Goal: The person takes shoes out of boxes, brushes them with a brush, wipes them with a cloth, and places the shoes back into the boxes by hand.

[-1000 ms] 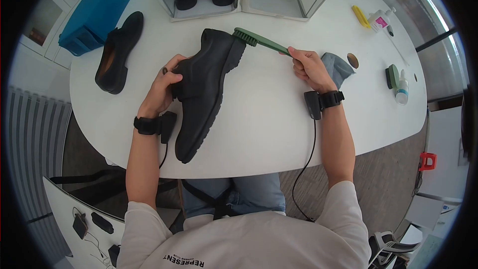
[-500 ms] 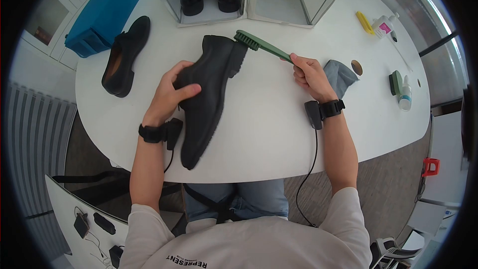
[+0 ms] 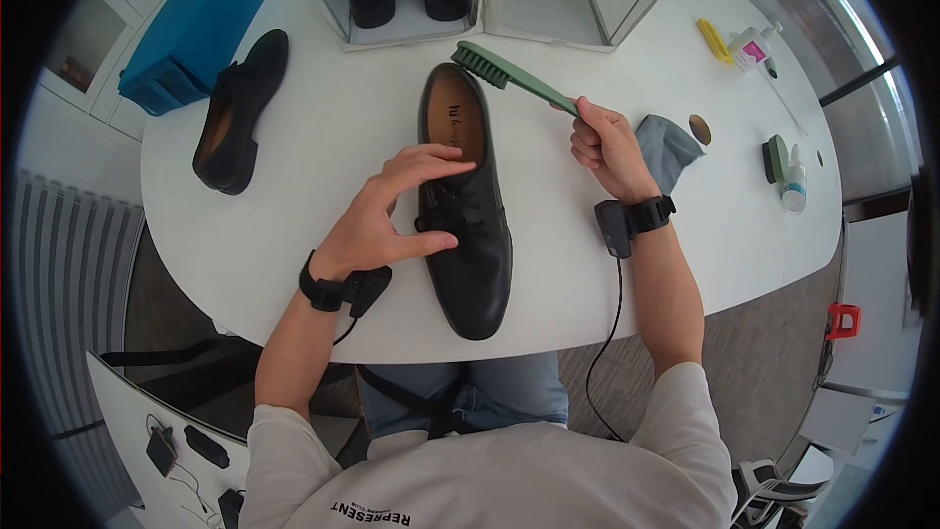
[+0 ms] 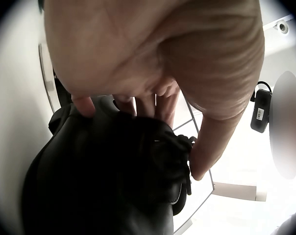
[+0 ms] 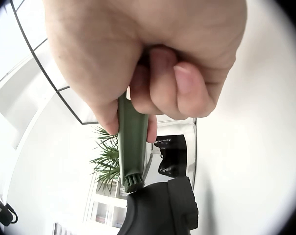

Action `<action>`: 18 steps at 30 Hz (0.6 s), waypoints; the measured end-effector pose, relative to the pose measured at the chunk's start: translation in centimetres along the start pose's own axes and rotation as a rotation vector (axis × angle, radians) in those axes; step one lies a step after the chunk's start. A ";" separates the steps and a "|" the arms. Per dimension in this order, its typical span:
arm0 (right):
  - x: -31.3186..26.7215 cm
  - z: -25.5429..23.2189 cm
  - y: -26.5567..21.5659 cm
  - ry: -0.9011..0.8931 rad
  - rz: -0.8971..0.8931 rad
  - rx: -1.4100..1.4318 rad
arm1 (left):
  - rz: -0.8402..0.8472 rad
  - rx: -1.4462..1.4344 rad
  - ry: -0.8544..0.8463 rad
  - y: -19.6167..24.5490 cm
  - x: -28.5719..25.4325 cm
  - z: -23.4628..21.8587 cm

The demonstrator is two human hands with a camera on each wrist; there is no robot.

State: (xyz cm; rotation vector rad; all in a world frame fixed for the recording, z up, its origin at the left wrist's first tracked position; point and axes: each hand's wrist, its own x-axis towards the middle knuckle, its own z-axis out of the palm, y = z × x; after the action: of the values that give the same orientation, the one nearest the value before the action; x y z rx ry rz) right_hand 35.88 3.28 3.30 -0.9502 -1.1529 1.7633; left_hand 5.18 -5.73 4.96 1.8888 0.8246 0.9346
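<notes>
A black lace-up leather shoe (image 3: pixel 474 279) stands upright on the table, toe toward the person, its tan insole (image 3: pixel 456 118) showing. Over its laces and opening my left hand (image 3: pixel 387 206) spreads, thumb by the laces and fingers reaching across the opening. Seen from the left wrist, the thumb (image 4: pixel 211 147) is beside the laces and other fingertips lie along the shoe's side. My right hand (image 3: pixel 612 147) grips the handle of a green long-handled brush (image 3: pixel 519 75). Its dark bristles are right at the back rim of the heel, as the right wrist view also shows.
Another black shoe (image 3: pixel 241 113) stands at the left near a blue box (image 3: pixel 201 29). Behind is a white mirrored display box (image 3: pixel 392 41). On the right lie a grey cloth (image 3: pixel 668 152), a yellow tool (image 3: pixel 714 41), white bottles (image 3: pixel 794 186) and a small green brush (image 3: pixel 775 159).
The shoe has turned from lying tilted on its side to upright, and its opening now faces up. My left hand has loosened and shifted right over it. The right hand keeps holding the brush at the heel.
</notes>
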 end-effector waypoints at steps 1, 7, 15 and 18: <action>0.0 0.1 -0.2 -0.001 -0.015 0.035 | 0.033 -0.005 -0.004 0.1 0.1 0.3; -0.4 -0.9 -1.2 -0.017 -0.062 -0.031 | 0.109 -0.006 -0.069 0.5 0.4 1.4; -0.2 -2.3 -1.8 0.132 -0.123 -0.162 | 0.111 0.004 -0.076 0.4 0.6 1.7; -0.2 -2.6 -1.8 0.154 -0.086 -0.176 | 0.130 -0.021 -0.100 0.3 0.6 1.7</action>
State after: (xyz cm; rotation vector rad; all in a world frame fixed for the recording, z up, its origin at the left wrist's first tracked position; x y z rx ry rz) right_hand 38.71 4.43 4.20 -1.1036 -1.2442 1.5114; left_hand 6.95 -6.02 4.76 1.9728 0.6364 0.9160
